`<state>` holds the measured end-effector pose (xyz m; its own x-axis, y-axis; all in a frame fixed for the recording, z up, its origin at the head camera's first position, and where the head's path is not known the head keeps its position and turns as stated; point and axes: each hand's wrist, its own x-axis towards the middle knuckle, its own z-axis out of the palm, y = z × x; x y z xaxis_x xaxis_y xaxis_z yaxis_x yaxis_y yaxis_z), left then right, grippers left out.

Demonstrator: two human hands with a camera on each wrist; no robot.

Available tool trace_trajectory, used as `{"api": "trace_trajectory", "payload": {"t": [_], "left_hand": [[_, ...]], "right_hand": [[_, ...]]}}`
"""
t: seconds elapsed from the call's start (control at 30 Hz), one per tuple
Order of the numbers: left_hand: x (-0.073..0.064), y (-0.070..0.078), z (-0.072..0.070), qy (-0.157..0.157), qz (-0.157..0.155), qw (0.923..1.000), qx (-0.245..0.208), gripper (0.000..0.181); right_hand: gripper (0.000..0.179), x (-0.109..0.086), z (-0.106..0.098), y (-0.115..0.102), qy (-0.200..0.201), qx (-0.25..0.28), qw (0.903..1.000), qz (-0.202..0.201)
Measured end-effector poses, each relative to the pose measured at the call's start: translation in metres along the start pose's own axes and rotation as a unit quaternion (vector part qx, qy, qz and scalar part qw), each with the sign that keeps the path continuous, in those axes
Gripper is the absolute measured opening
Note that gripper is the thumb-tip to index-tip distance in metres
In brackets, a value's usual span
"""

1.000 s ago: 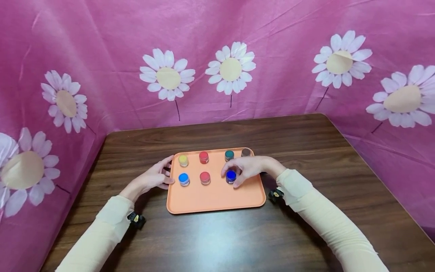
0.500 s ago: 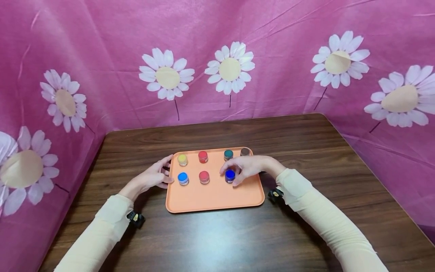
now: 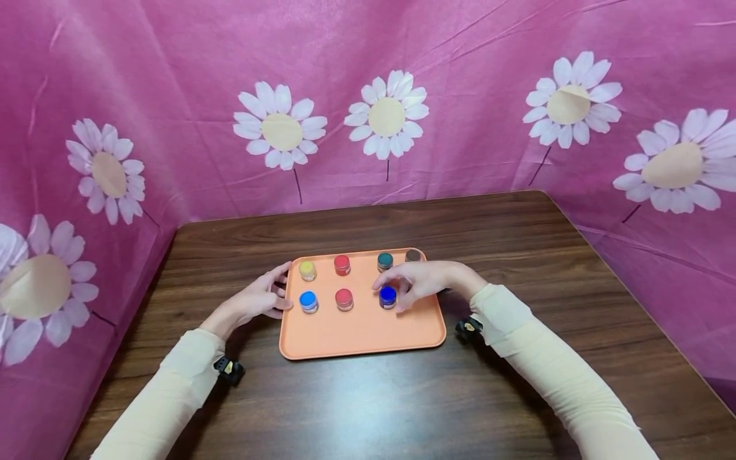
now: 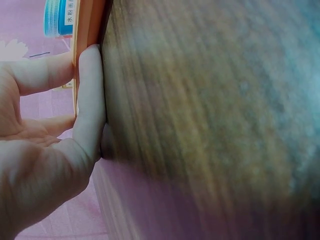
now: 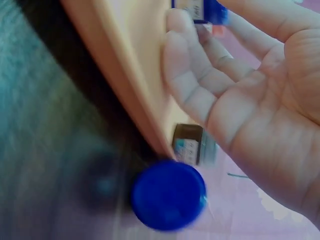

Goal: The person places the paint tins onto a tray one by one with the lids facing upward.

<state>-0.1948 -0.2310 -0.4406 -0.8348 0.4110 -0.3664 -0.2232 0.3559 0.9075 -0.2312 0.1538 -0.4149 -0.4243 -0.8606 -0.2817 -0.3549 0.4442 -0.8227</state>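
Observation:
An orange tray lies on the wooden table with small paint jars in two rows. My left hand holds its left rim; in the left wrist view the thumb lies along the outer wall while other fingers reach the rim from above. Over the tray's right part, my right hand has thumb and index finger around a dark blue paint jar. That jar shows at the fingertips in the right wrist view. Near hand: a light blue jar on the left, a brown-lidded jar behind the right hand.
Yellow, red, pinkish-red and green jars stand on the tray. A round blue disc like a lid shows by the tray's edge in the right wrist view. A pink flowered curtain surrounds the table.
The whole scene shifts slightly left and up in the head view. Both hands keep their places at the tray rim and the dark blue jar.

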Motion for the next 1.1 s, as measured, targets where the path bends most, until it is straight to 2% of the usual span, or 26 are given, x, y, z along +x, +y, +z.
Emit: {"api": "trace_trajectory", "payload": {"t": [0.1,0.23,0.43,0.63,0.73,0.93,1.1], "left_hand": [[0.001,-0.001,0.000,-0.001,0.000,1.0000,0.002,0.100],[0.001,-0.002,-0.002,0.001,-0.001,1.0000,0.007,0.100],[0.000,-0.002,-0.004,0.003,-0.003,1.0000,0.008,0.100],[0.002,-0.004,-0.004,0.004,0.001,1.0000,0.006,0.101],[0.003,-0.005,-0.004,0.002,0.003,1.0000,0.003,0.100],[0.002,-0.005,-0.004,-0.004,0.003,1.0000,-0.005,0.100],[0.002,-0.005,-0.004,-0.005,0.005,1.0000,-0.004,0.100]], "right_hand": [[0.056,-0.014,-0.007,0.000,0.041,-0.036,0.9985,-0.002],[0.045,-0.039,-0.019,0.002,0.113,-0.080,0.9904,0.006],[0.039,-0.074,-0.029,0.013,0.178,-0.058,0.9803,0.064],[0.049,-0.090,-0.020,0.029,0.197,-0.025,0.9683,0.152],[0.053,-0.091,-0.014,0.036,0.204,-0.011,0.9625,0.179],[0.057,-0.086,-0.006,0.043,0.198,-0.012,0.9653,0.170],[0.054,-0.080,-0.004,0.043,0.185,-0.050,0.9687,0.157]]}}
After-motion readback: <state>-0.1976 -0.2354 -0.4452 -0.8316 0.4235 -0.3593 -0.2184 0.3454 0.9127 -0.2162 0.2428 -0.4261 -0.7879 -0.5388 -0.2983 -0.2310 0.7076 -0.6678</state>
